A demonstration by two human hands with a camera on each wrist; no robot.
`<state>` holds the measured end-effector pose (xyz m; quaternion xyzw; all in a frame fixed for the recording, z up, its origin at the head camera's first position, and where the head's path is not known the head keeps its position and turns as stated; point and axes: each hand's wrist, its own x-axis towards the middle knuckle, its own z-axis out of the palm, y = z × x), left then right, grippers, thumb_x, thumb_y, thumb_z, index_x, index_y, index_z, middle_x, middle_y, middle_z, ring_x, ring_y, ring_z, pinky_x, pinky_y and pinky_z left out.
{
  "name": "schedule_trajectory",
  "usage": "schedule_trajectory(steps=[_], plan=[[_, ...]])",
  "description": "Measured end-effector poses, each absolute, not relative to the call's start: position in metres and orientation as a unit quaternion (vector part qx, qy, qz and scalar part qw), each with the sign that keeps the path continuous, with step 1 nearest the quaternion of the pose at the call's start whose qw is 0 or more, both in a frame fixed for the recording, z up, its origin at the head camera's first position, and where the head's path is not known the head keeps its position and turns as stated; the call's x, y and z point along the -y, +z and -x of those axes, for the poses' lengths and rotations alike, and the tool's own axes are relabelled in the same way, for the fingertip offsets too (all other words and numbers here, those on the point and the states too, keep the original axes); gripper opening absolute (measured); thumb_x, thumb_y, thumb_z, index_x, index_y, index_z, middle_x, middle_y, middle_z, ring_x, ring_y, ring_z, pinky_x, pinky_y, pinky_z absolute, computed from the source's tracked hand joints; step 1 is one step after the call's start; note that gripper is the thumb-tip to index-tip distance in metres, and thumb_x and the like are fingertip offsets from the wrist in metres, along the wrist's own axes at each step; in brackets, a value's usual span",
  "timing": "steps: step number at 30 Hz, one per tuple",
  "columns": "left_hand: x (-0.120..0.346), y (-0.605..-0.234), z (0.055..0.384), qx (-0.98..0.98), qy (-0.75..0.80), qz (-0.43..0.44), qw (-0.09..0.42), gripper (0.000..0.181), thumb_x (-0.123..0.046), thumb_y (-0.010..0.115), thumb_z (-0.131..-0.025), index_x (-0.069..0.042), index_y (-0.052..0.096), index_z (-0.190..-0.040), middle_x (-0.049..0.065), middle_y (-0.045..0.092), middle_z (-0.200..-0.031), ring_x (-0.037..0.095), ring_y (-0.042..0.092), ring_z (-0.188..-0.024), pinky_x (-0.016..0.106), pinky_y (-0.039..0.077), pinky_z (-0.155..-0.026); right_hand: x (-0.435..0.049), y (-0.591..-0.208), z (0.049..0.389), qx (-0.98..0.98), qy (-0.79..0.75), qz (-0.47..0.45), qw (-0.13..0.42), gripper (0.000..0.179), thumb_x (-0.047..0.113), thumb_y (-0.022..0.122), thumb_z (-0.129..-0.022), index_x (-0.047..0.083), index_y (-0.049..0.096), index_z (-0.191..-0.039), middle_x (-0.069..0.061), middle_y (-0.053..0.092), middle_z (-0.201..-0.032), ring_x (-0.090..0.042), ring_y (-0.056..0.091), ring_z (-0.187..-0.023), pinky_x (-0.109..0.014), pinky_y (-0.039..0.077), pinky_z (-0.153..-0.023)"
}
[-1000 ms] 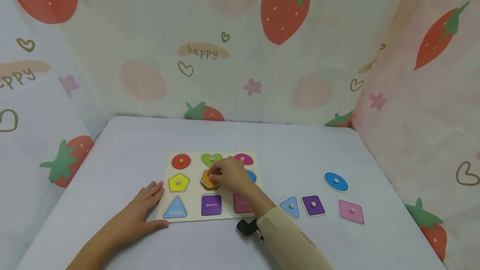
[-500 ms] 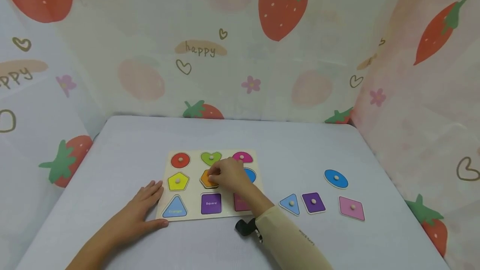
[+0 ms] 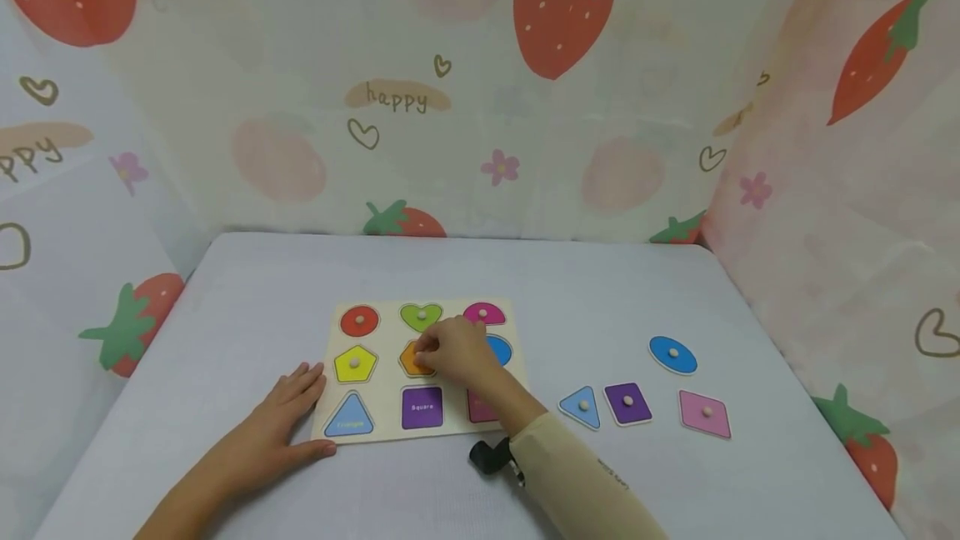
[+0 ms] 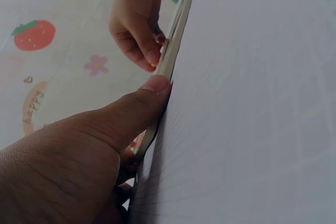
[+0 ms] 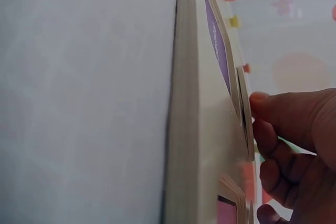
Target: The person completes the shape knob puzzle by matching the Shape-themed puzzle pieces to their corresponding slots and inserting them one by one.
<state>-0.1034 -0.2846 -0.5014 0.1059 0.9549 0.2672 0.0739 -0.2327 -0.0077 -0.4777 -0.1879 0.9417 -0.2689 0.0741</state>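
L hand [image 3: 276, 422]: fingers extended at L edge of board [image 3: 388, 336], thumb at its near-L corner; L forearm [image 3: 197, 494] bare. R hand [image 3: 460, 351]: over board ctr., thumb & fingers pinched; R forearm [image 3: 573, 473] sleeved, across near-R corner.

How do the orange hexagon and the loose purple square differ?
The orange hexagon is six-sided; the loose purple square has four sides. The right hand grips the orange hexagon at the middle of the board; the loose purple square lies untouched on the table. Both are flat, pale-edged pieces.
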Motion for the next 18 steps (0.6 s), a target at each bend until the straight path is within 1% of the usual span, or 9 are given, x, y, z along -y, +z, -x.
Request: schedule_trajectory(steps=[7,9,14,18], plan=[[0.285,-0.5027,0.1032,-0.956,0.263,-0.106,0.077,0.112,-0.075,0.072,-0.077,-0.009,0.035,-0.16,0.015,0.023,-0.169,0.042,0.015,-0.156,0.069,0.023,-0.119,0.0099,-0.4778,0.232,-0.946,-0.259,0.177,0.077,0.009,0.033,0.081,-0.089,0.024,0.082,-0.092,0.018,0.067,-0.072,-0.005,0.061,-0.084,-0.068,0.025,-0.119],[0.2848,-0.5027,0.1031,-0.956,0.263,-0.106,0.077,0.112,-0.074,0.072,-0.077,-0.009,0.035,-0.16,0.016,0.023,-0.169,0.043,0.015,-0.156,0.069,0.023,-0.119,0.0103,-0.4789,0.2324,-0.947,-0.257,0.178,0.077,0.009,0.033,0.081,-0.089,0.024,0.082,-0.092,0.018,0.067,-0.072,-0.005,0.062,-0.084,-0.067,0.026,-0.119],[0.285,-0.501,0.1028,-0.956,0.264,-0.104,0.08,0.112,-0.073,0.073,-0.077,-0.009,0.035,-0.16,0.015,0.023,-0.17,0.042,0.014,-0.156,0.069,0.022,-0.119,0.0105,-0.4774,0.2321,-0.946,-0.256,0.18,0.08,0.009,0.032,0.081,-0.09,0.024,0.082,-0.092,0.018,0.067,-0.073,-0.008,0.062,-0.087,-0.066,0.027,-0.118],[0.284,-0.5011,0.1021,-0.957,0.259,-0.102,0.082,0.111,-0.073,0.073,-0.078,-0.01,0.034,-0.16,0.014,0.023,-0.17,0.041,0.014,-0.157,0.068,0.023,-0.12,0.01,-0.4751,0.2311,-0.947,-0.252,0.181,0.084,0.009,0.032,0.08,-0.091,0.024,0.082,-0.093,0.018,0.067,-0.074,-0.01,0.06,-0.093,-0.066,0.027,-0.119]])
